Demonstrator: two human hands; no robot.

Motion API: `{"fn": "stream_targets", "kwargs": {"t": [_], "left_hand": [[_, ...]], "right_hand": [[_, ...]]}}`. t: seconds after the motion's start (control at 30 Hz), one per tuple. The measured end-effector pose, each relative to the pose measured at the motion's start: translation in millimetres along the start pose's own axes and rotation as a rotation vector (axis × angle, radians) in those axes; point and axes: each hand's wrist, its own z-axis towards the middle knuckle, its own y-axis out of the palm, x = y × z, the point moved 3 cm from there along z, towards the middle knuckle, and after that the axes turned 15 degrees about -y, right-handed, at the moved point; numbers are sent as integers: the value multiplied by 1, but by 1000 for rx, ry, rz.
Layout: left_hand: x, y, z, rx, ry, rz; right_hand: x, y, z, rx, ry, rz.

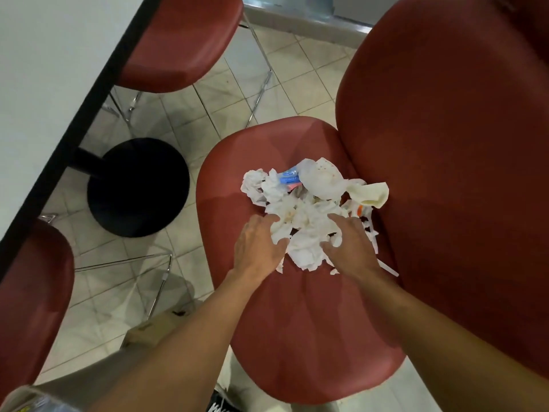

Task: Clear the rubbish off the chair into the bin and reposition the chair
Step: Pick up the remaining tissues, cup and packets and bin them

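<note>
On the red chair seat lies the rubbish; left hand and right hand curl round its near tissues, apparently gathering. Next: lift everything together; no bin visible yet

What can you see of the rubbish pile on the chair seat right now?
The rubbish pile is mostly crumpled white tissues, with a blue wrapper, a cream crumpled piece at its right and thin white strips trailing right. It sits mid-seat on the red chair, near the backrest. The left hand and right hand grip its near edge from either side.
</note>
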Motion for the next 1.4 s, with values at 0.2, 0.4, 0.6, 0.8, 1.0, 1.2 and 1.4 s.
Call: {"fn": "stream_targets", "kwargs": {"t": [0.2,0.4,0.6,0.8,1.0,1.2,1.4], "left_hand": [[8,26,35,-2,52,-1],[3,49,50,-68,-27,39],[-8,44,36,-28,-149,-187],[-6,13,0,78,-151,-248],[-9,-15,-41,92,-161,-284],[-17,-44,-84,28,-151,-397],[-29,-60,-118,-44,-194,-499]], "right_hand": [[12,22,29,-95,-45,-144],[24,36,31,-95,-12,-155],[23,29,10,0,-5,-80],[1,2,-16,125,-46,-2],[-32,-17,-46,150,-71,27],[-67,-29,-85,175,-30,47],[-89,-31,-121,183,-5,48]]}}
